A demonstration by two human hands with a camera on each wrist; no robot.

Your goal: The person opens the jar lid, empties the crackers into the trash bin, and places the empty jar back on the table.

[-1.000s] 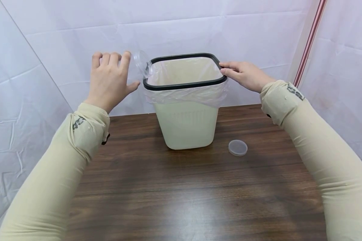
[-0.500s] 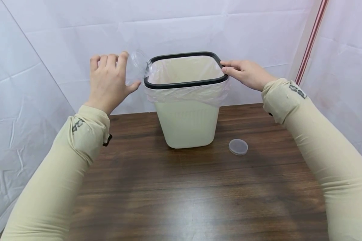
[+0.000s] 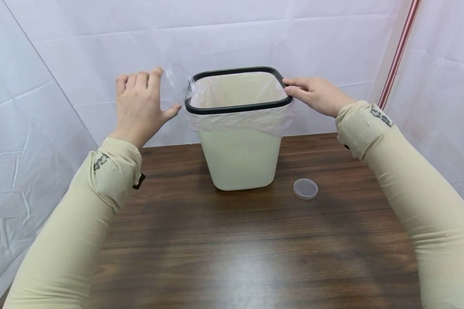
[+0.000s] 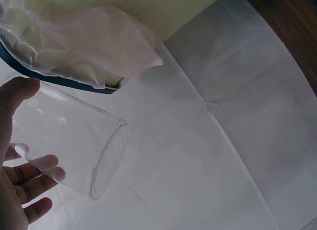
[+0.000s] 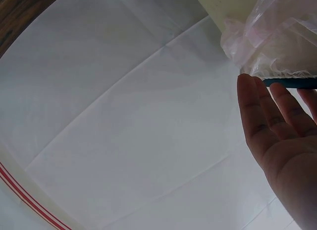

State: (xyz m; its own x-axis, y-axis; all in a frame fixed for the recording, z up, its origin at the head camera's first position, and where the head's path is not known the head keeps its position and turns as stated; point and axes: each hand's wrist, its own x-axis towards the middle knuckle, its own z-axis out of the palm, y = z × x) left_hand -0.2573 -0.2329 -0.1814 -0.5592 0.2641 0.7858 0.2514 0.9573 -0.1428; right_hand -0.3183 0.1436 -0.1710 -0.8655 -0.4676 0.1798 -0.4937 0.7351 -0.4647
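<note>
My left hand (image 3: 139, 105) grips a clear plastic jar (image 3: 178, 81), thumb and fingers spread round its wall. The jar is tipped on its side, its ringed end at the left edge of the trash can (image 3: 239, 161). In the left wrist view, small dark specks cling inside the jar (image 4: 74, 136) near its far end. My right hand (image 3: 317, 94) touches the can's black rim (image 3: 237, 108) at the right corner with nearly straight fingers (image 5: 260, 111). The can is pale green, upright and lined with a thin pinkish bag (image 3: 236, 122); its bottom is hidden.
A round translucent lid (image 3: 305, 189) lies on the dark wooden table (image 3: 232, 240), right of the can. White sheeting (image 3: 232, 43) stands close behind and along both sides. A red-striped strip (image 3: 400, 53) runs down the back right corner.
The jar's far end has swung slightly left and toward my left palm, with its ringed end staying at the rim. My right hand keeps its place on the can.
</note>
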